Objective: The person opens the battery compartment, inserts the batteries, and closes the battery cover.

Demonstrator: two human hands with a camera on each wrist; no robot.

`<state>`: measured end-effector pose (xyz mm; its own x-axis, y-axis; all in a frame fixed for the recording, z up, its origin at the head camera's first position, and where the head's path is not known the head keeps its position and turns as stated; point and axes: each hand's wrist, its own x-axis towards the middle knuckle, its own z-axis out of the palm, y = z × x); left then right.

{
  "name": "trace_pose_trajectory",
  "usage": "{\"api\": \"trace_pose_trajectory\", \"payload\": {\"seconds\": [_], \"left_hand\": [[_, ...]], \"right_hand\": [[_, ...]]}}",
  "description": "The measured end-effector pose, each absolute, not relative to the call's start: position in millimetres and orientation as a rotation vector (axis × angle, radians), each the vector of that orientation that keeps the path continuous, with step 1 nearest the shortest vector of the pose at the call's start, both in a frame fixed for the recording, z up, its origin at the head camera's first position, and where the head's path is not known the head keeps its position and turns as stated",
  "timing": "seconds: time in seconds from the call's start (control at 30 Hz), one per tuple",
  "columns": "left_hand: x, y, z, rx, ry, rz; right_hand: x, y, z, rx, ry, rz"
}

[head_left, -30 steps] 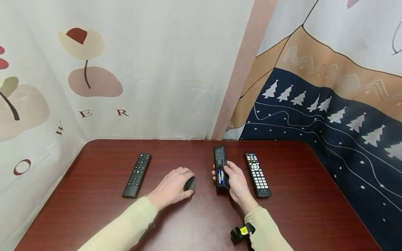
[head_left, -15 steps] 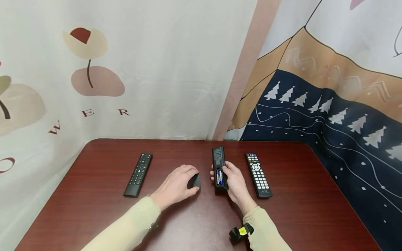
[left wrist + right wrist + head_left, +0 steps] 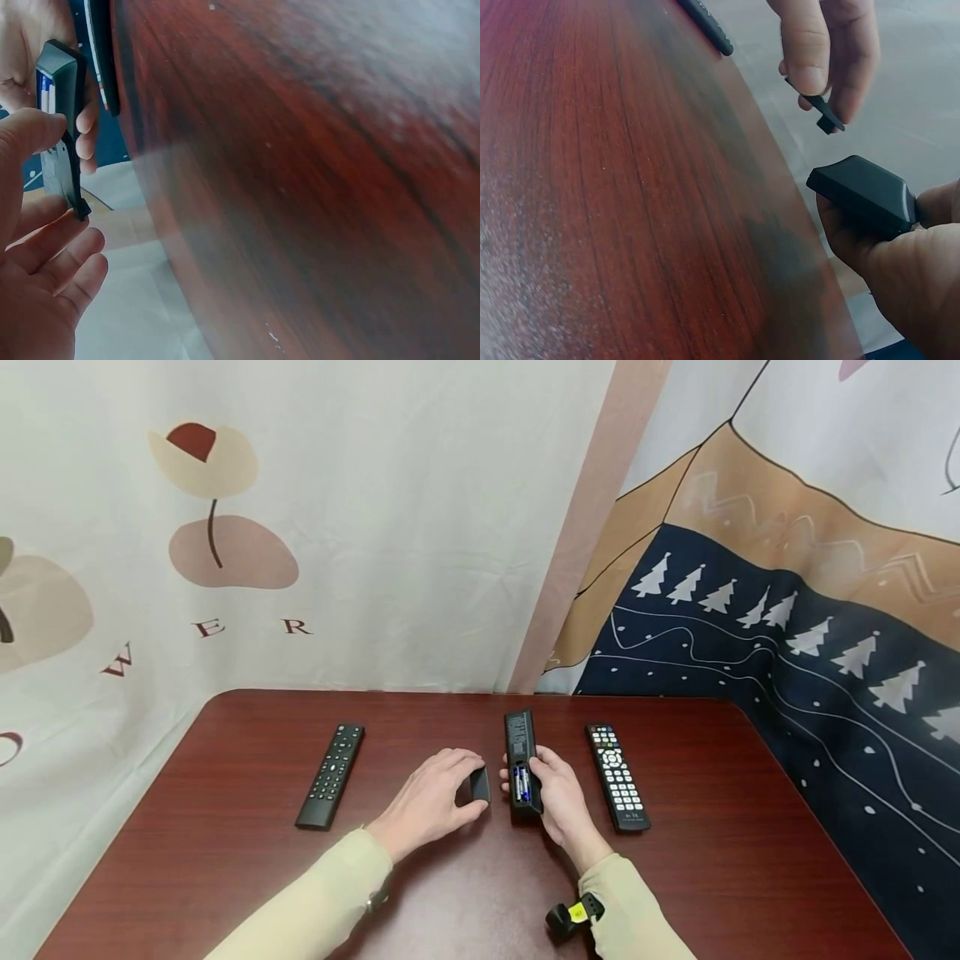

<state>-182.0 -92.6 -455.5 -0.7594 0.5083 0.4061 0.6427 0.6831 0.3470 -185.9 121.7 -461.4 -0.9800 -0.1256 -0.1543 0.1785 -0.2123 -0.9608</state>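
In the head view my right hand (image 3: 564,800) grips a black remote control (image 3: 518,735), back side up, with its battery compartment uncovered. Two blue-and-silver batteries (image 3: 522,785) lie inside. Just left of it, my left hand (image 3: 431,797) pinches a small dark battery cover (image 3: 480,783) between thumb and fingers. The right wrist view shows the cover (image 3: 823,111) edge-on, a small tab on its end, apart from the remote's end (image 3: 862,193). From the left wrist, the cover (image 3: 66,176) overlaps the remote (image 3: 67,71).
A black remote control (image 3: 330,777) lies buttons up at the left of the reddish-brown table (image 3: 247,743). Another remote with white buttons (image 3: 617,781) lies right of my right hand. Printed curtains (image 3: 405,527) hang behind the table. A wrist camera (image 3: 573,917) sits at my right sleeve.
My left hand has moved right with the battery cover, closer to the remote. My right hand and the held remote have shifted slightly left.
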Motion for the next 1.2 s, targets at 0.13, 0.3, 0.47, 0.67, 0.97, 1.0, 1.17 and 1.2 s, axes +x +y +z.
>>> {"api": "trace_pose_trajectory", "payload": {"seconds": [0.13, 0.3, 0.47, 0.67, 0.97, 1.0, 1.17, 1.2], "left_hand": [[-183, -90, -454, -0.903, -2.605, -0.722], [-184, -86, -454, -0.9, -2.59, -0.752], [-184, -82, -454, -0.899, -2.578, -0.779], [-183, -77, -452, -0.898, -2.572, -0.838], [-184, -72, -453, -0.908, -2.567, -0.846], [-184, -71, -453, -0.909, -2.565, -0.848], [-185, -69, -452, -0.912, -2.558, -0.872], [-185, -68, -452, -0.911, -2.558, -0.877]], "right_hand": [[-186, 121, -462, 0.058, 1.842, -2.3], [-186, 120, -462, 0.054, 1.85, -2.296], [-185, 118, -462, 0.068, 1.856, -2.288], [-185, 117, -463, 0.087, 1.872, -2.281], [-185, 116, -463, 0.066, 1.854, -2.291], [-185, 115, -463, 0.066, 1.851, -2.291], [-185, 115, -463, 0.064, 1.845, -2.29], [-185, 114, -463, 0.064, 1.844, -2.29]]}}
